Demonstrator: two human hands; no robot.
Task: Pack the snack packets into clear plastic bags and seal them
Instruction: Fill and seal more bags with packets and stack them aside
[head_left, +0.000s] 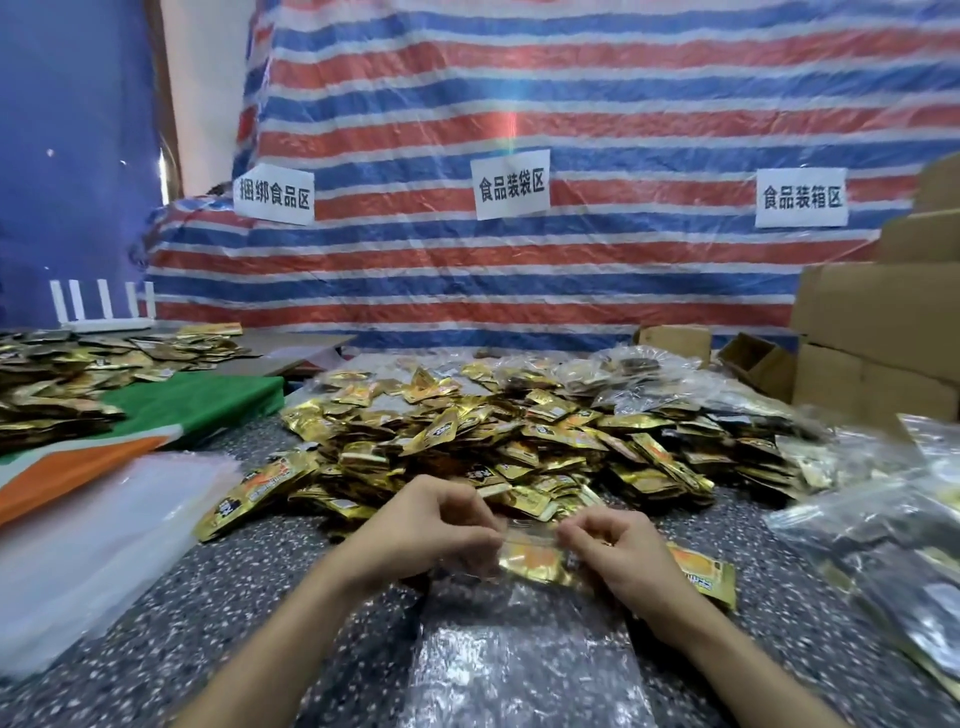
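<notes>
Clear bag (519, 649) pinched by left hand (431, 525), right hand (618, 551); sign (511, 184): 食品装袋区.

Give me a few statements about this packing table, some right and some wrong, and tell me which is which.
1. The left hand and the right hand both pinch the top edge of a clear bag with gold packets inside. True.
2. Cardboard boxes are stacked at the left of the table. False: the cardboard boxes stand at the right.
3. A big loose pile of gold packets lies on the table just beyond the hands. True.
4. Four paper signs hang on the striped tarp. False: three paper signs hang on the striped tarp.
</notes>
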